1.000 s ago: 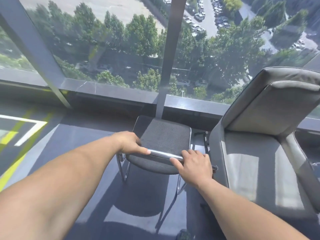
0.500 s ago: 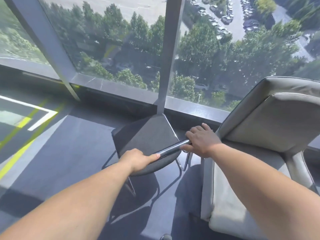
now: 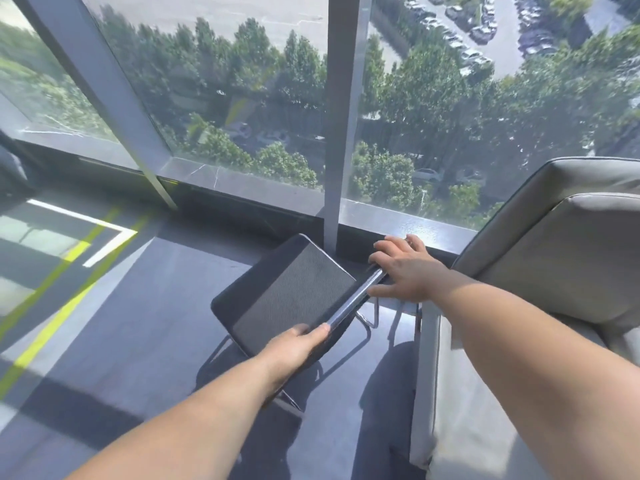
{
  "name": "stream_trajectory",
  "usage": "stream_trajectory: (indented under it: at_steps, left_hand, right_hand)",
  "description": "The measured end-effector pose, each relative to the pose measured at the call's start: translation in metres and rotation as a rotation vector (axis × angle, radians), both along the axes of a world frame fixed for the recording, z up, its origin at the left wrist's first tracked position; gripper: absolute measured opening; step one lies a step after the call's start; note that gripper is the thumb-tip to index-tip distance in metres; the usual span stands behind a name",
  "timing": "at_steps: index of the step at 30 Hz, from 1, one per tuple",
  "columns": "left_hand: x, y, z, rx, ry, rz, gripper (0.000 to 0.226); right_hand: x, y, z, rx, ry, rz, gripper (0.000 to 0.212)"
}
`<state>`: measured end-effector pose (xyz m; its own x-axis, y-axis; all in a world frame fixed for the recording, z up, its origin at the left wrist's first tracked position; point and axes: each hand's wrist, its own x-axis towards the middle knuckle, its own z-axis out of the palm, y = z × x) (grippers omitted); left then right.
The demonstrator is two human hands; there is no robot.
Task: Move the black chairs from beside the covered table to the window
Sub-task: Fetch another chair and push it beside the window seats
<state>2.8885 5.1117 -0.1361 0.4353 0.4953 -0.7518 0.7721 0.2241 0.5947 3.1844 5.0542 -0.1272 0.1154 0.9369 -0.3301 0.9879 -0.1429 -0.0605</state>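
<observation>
A black chair point(image 3: 291, 296) with a mesh seat and a chrome top bar point(image 3: 349, 304) stands on the dark floor right by the window point(image 3: 242, 98), at the foot of its grey post point(image 3: 341, 116). The chair is turned so the bar runs diagonally. My left hand point(image 3: 298, 342) grips the near end of the bar. My right hand point(image 3: 405, 268) holds the far end between thumb and loosely spread fingers, close to the window sill point(image 3: 242, 188). The chair's legs are mostly hidden under the seat and my left arm.
A large grey armchair point(image 3: 554, 271) stands close on the right, almost touching the black chair's side. Yellow and white lines point(image 3: 69, 271) mark the floor on the left. A slanted window post point(image 3: 114, 109) meets the sill at the left.
The chair has turned anticlockwise: my right hand pushed its end of the bar toward the window, my left hand drew its end nearer. My right fingers have loosened.
</observation>
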Motion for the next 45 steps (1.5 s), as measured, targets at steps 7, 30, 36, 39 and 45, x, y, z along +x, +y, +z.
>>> stream_trajectory:
  at_steps: [7,30,36,39,45]
  left_hand:
    - [0.014,0.001,-0.005,-0.114,-0.118,0.067,0.092]
    - [0.22,0.113,0.012,1.228,-0.169,-1.606,0.064]
    - [0.227,0.124,0.014,1.25,-0.061,-1.54,0.061]
    - [0.233,0.14,0.019,1.29,0.018,-1.458,0.065]
    - [0.241,0.187,0.022,1.27,0.221,-1.264,0.074]
  right_hand:
    - [0.011,0.013,0.007,-0.04,-0.068,0.021,0.096]
    - [-0.188,-0.019,-0.009,0.006,0.416,-1.104,0.093]
    - [-0.177,-0.01,-0.004,0.01,0.325,-1.214,0.081]
    - [-0.156,0.0,-0.003,-0.003,0.275,-1.237,0.083]
    - [-0.109,0.017,-0.003,0.139,0.085,-1.206,0.074]
